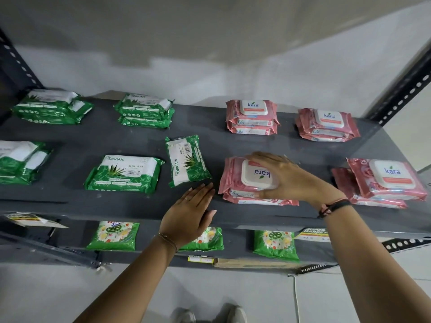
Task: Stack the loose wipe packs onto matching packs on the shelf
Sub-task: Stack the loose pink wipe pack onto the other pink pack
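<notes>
My right hand [286, 176] grips a pink Kara wipe pack [235, 176] by its white lid, on top of another pink pack [261, 202] at the shelf's front. My left hand [191, 210] rests flat and open on the grey shelf [140, 201] near its front edge, holding nothing. Just beyond its fingertips a loose green Origami pack [187, 160] lies turned on end. To its left a single green Origami pack [124, 173] lies flat. Green stacks [145, 110] sit at the back left, pink stacks [253, 116] at the back right.
More green stacks lie at far left [50, 106] [21, 160], and pink stacks at right [326, 124] [387, 180]. Perforated uprights [405, 94] frame the shelf. The lower shelf holds green flower-print bags [114, 236]. My shoes [210, 314] show on the floor.
</notes>
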